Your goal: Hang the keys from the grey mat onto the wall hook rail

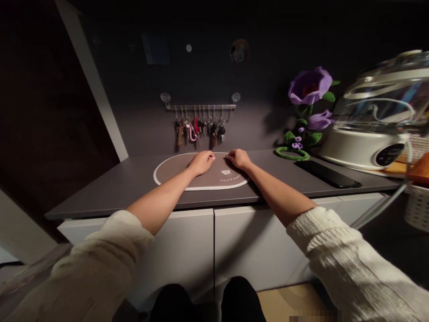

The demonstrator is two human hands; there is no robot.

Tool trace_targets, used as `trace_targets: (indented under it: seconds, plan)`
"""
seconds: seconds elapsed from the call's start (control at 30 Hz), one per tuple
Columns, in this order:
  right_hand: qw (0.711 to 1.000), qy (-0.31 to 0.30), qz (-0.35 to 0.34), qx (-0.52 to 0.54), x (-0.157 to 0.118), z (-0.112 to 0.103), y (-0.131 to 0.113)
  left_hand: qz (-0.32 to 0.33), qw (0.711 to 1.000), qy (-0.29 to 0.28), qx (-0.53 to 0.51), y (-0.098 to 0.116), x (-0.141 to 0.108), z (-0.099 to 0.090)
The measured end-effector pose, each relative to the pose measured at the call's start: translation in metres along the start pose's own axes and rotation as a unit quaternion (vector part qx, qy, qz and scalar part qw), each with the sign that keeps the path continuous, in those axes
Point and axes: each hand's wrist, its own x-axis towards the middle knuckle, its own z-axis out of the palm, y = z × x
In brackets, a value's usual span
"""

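Observation:
An oval brown mat (pixel 174 172) with a white border lies on the dark countertop, a small white print near its front right. My left hand (pixel 202 162) rests over the middle of the mat with its fingers curled closed. To its right, my right hand (pixel 238 158) is closed in a pinch at the far right part of the mat. A small gap separates the two hands. What either hand holds, if anything, is too small or hidden to make out.
Several keys (pixel 213 129) hang from a clear rail (pixel 201 107) on the wall behind. At right stand purple artificial flowers (pixel 310 87) with a green ring base (pixel 291 154), a black phone (pixel 327 174) and a white appliance (pixel 358 147). White cabinet doors (pixel 181 250) are below.

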Motion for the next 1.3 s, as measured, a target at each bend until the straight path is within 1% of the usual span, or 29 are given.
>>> trace_targets:
  seconds: [0.2,0.3,0.43,0.6,0.73,0.83,0.97,1.1,1.23,1.3]
  plan:
    - [0.998,-0.035,-0.020,0.056,-0.002,0.000,-0.006,0.003,1.000,0.012,-0.006,0.000,0.000,-0.001]
    - [0.995,-0.039,-0.024,0.083,-0.004,-0.001,-0.010,0.004,1.000,0.018,-0.010,0.000,0.001,-0.001]
    - [0.988,-0.050,-0.028,0.146,-0.007,-0.001,-0.016,0.006,0.999,0.027,-0.024,0.000,0.001,0.000]
    - [0.970,-0.086,-0.045,0.224,-0.010,0.000,-0.022,-0.014,0.997,0.038,-0.060,0.001,0.002,-0.001]
    - [0.948,-0.108,-0.035,0.298,-0.012,0.001,-0.028,-0.019,0.995,0.052,-0.081,0.005,0.002,-0.003]
    - [0.934,-0.121,-0.030,0.335,-0.014,0.001,-0.031,-0.024,0.992,0.059,-0.109,0.007,0.002,-0.004]
    - [0.919,-0.143,-0.042,0.366,-0.013,0.001,-0.031,-0.031,0.987,0.063,-0.147,0.009,0.003,-0.005]
    - [0.911,-0.147,-0.043,0.384,-0.012,0.003,-0.030,-0.018,0.984,0.076,-0.160,0.009,0.003,-0.005]
    - [0.913,-0.145,-0.028,0.381,-0.012,0.003,-0.030,-0.003,0.982,0.095,-0.162,0.008,0.004,-0.004]
    - [0.915,-0.139,-0.033,0.377,-0.013,0.003,-0.031,0.000,0.981,0.104,-0.162,0.008,0.004,-0.004]
